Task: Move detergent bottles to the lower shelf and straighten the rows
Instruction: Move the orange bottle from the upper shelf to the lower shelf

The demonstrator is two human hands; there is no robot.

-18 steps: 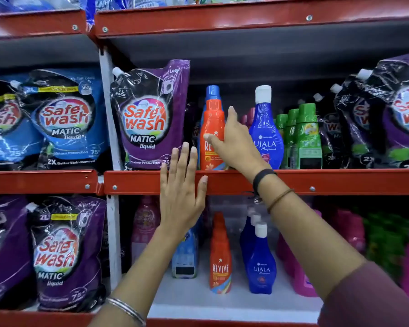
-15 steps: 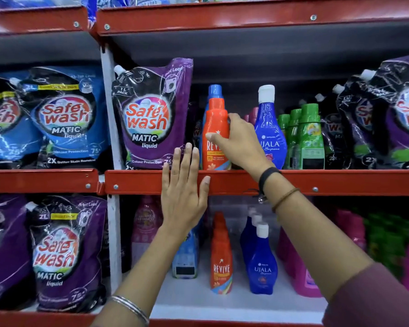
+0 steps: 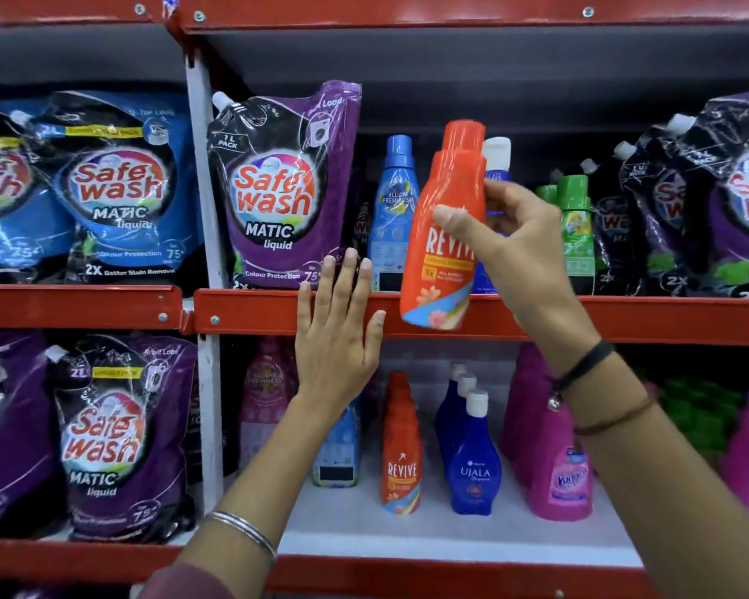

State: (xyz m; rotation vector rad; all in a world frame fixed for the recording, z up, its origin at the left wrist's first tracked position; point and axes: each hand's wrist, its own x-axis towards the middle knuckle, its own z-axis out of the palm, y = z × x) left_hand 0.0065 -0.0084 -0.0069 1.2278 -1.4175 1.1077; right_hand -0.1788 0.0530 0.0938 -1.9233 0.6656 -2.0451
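Note:
My right hand (image 3: pixel 511 235) grips an orange Revive bottle (image 3: pixel 439 261) and holds it lifted, tilted, in front of the upper shelf's red front rail (image 3: pixel 623 317). My left hand (image 3: pixel 336 335) lies flat with fingers apart against that rail, holding nothing. On the upper shelf stand a light-blue bottle (image 3: pixel 393 209), a dark-blue white-capped bottle (image 3: pixel 496 157) partly hidden behind the held one, and green bottles (image 3: pixel 574 227). The lower shelf (image 3: pixel 450 533) holds a row of orange Revive bottles (image 3: pixel 401 464), blue Ujala bottles (image 3: pixel 472 464), pink bottles (image 3: pixel 558 469) and a light-blue bottle (image 3: pixel 338 451).
Purple Safewash pouches (image 3: pixel 277 192) stand left of the bottles on the upper shelf, with more at far right (image 3: pixel 718 201). Blue pouches (image 3: pixel 113 188) and purple pouches (image 3: pixel 113 434) fill the left bay. A white upright post (image 3: pixel 204 209) divides the bays.
My right hand closed on the orange Revive bottle and lifted it up and forward off the upper shelf. The left hand stayed on the rail.

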